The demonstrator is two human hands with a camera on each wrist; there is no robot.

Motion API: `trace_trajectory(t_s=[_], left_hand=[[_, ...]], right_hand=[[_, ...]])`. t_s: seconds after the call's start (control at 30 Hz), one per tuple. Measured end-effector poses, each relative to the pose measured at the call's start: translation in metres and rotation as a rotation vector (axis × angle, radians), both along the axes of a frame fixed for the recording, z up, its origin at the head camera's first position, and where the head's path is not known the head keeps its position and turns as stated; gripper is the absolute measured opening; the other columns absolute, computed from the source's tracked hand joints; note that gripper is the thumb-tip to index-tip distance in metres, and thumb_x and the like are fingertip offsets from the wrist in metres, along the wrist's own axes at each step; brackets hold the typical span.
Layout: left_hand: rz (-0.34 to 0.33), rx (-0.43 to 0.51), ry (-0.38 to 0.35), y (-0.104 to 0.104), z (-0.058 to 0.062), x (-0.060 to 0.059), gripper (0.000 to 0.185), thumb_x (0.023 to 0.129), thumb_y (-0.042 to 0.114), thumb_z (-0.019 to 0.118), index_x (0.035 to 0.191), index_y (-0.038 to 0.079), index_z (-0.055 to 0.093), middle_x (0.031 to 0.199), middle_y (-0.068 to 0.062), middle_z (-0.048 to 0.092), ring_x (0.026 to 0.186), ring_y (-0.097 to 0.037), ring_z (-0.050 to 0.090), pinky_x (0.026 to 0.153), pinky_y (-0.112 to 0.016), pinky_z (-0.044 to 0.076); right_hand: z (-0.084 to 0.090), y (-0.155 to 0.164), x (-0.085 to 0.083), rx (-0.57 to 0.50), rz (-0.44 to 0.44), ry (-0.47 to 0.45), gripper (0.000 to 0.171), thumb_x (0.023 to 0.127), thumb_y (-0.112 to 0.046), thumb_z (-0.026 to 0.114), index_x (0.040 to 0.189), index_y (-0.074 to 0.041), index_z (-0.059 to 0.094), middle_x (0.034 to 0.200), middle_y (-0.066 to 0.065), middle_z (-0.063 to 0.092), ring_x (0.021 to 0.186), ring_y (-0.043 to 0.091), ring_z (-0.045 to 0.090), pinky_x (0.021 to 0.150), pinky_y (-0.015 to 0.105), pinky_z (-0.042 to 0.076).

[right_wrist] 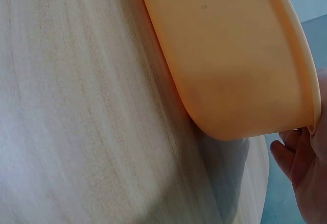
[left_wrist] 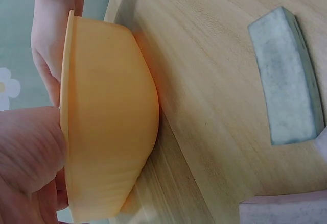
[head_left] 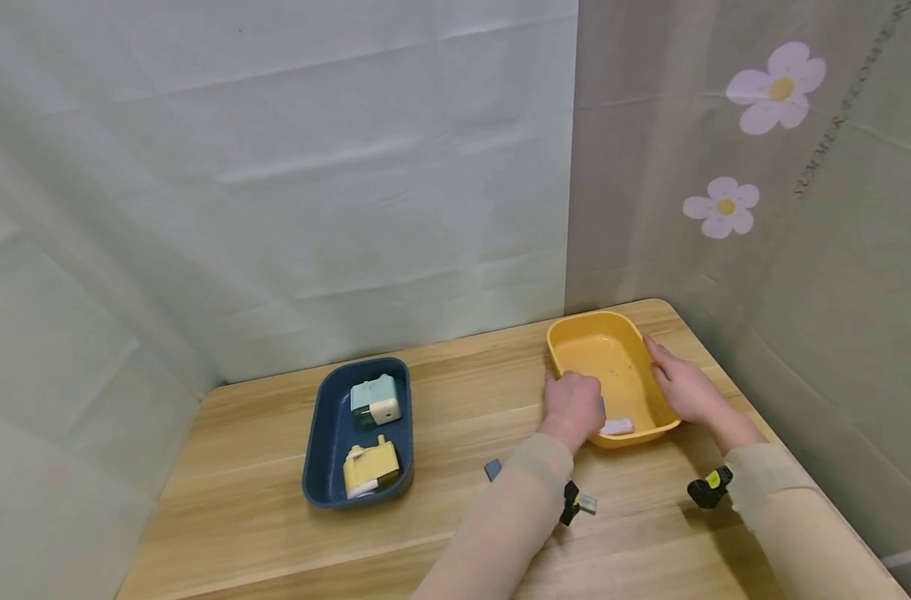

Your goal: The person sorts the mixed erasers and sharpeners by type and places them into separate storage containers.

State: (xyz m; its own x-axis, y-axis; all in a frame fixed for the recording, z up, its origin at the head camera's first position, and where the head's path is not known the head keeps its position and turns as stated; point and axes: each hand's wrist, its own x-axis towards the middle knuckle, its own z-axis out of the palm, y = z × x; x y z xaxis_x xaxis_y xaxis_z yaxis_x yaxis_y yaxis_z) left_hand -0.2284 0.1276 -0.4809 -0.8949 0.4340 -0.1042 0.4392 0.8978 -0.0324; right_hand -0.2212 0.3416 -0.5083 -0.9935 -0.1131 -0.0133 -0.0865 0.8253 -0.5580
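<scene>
A yellow tray stands at the table's far right corner. My left hand grips its left rim near the front corner; in the left wrist view the thumb lies against the rim of the yellow tray. My right hand holds the right rim, fingers stretched along it; in the right wrist view its fingers sit just under the rim of the yellow tray. A small pale block lies inside the tray by the front wall.
A dark blue tray to the left holds a pale blue sharpener and a yellow sharpener. A grey-blue eraser lies on the wooden table beside my left forearm. Cloth walls close off the back and right.
</scene>
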Motion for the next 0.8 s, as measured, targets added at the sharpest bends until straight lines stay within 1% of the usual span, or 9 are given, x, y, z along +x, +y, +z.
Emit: trace_trajectory(t_s=[0.23,0.4,0.6,0.8], left_hand=[[-0.02,-0.005,0.01,-0.001,-0.002,0.0,0.017,0.097,0.039,0.076,0.111,0.029,0.079,0.106,0.009,0.075,0.112,-0.012,0.066,0.121,-0.053,0.038],[-0.036,0.009,0.03,-0.004,-0.002,0.0,0.016,0.097,0.039,0.075,0.109,0.03,0.08,0.106,0.011,0.075,0.116,-0.011,0.064,0.122,-0.052,0.038],[-0.067,0.047,0.051,-0.009,-0.001,-0.001,0.015,0.097,0.039,0.077,0.107,0.03,0.08,0.106,0.014,0.076,0.128,-0.011,0.061,0.124,-0.05,0.036],[-0.101,0.089,0.071,-0.012,-0.004,-0.002,0.019,0.101,0.044,0.073,0.113,0.032,0.081,0.118,0.017,0.077,0.144,-0.014,0.053,0.126,-0.048,0.034]], right_hand=[[-0.001,-0.001,0.0,0.003,0.001,0.005,0.059,0.117,-0.015,0.037,0.168,0.003,0.016,0.169,0.035,0.022,0.153,0.057,0.025,0.123,0.069,0.024],[-0.001,-0.001,0.0,-0.006,-0.005,-0.005,0.059,0.117,-0.018,0.036,0.169,0.002,0.014,0.169,0.035,0.021,0.154,0.057,0.023,0.123,0.069,0.023],[0.0,-0.002,0.0,-0.004,-0.011,-0.009,0.059,0.117,-0.017,0.035,0.169,0.001,0.013,0.168,0.036,0.021,0.154,0.057,0.023,0.123,0.069,0.023],[-0.001,-0.003,0.0,-0.005,-0.019,-0.016,0.059,0.118,-0.018,0.035,0.169,0.002,0.014,0.168,0.036,0.021,0.154,0.057,0.024,0.122,0.069,0.023]])
